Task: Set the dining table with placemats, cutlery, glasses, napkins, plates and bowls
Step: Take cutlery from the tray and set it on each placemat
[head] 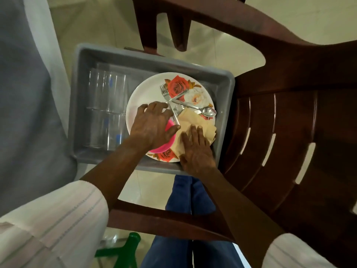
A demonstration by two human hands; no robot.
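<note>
A grey plastic tub (83, 88) rests on the seat of a brown plastic chair (289, 117). Inside lies a white plate (143, 93) printed with red and white roses. On the plate lie crossed forks (165, 91), a spoon (208, 111), a pink bowl (170, 144) and folded beige napkins (204, 126). Clear glasses (107, 105) lie on their sides in the tub's left half. My left hand (152, 126) covers the pink bowl, fingers spread, thumb by a fork handle. My right hand (196, 149) rests flat on the napkins.
A second brown chair (173, 22) stands beyond the tub. A grey cloth-covered surface (23, 93) runs along the left. A green stool leg (127, 248) shows near the bottom on the pale tiled floor. My legs in blue trousers stand below the tub.
</note>
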